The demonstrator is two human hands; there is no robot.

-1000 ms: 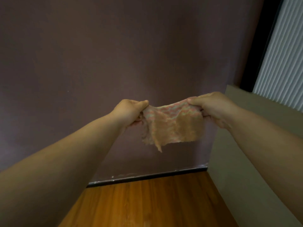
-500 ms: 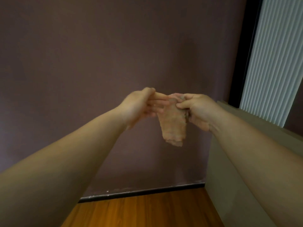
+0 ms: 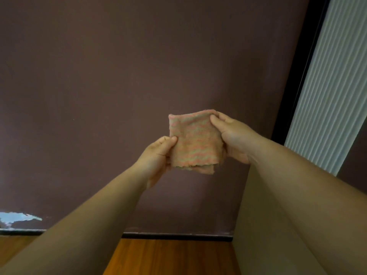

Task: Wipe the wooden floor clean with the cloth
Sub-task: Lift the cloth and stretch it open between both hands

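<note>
Both hands held folded cloth (image 3: 195, 139) up between them: left hand (image 3: 156, 157) pinched its lower left edge, right hand (image 3: 232, 137) pinched top right corner. Wooden floor (image 3: 174, 257) lay far below both hands.

No readable text, labels, brands, numbers or signs on any surface.

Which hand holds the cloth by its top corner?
The right hand pinches the top right corner of the cloth; the left hand grips lower, midway down the left edge.
</note>
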